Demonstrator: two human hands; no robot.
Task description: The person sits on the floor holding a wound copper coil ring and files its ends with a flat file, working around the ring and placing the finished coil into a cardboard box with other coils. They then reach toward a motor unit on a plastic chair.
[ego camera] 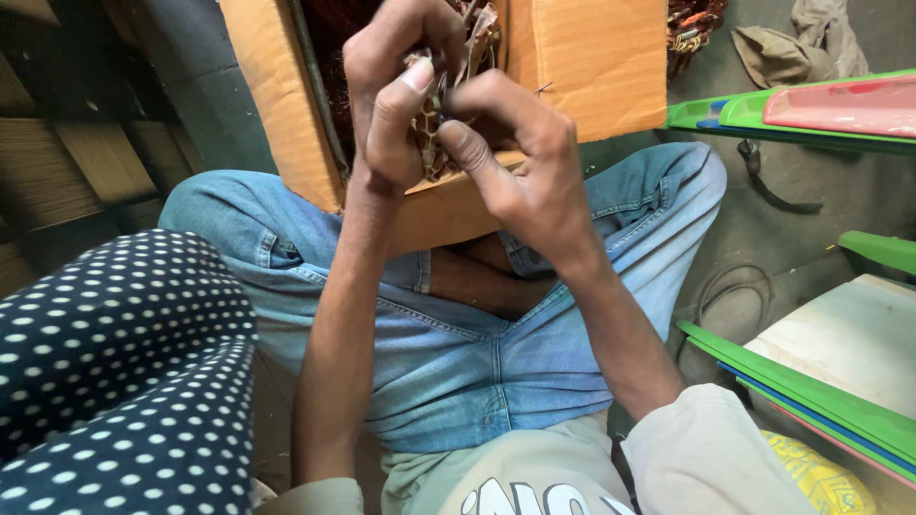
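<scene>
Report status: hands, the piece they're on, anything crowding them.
Left hand and right hand both pinch a small tangled wire piece. Held over open cardboard box. Nothing blocking.

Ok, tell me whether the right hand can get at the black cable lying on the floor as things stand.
Probably not at once: the right hand is pinching the wiry bundle together with the left hand over the cardboard box. The black cable lies uncovered beyond the right knee.

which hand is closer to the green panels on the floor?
Right. The right hand works over the cardboard box on the side toward the green panels; the left hand sits farther away, across the box opening.
</scene>
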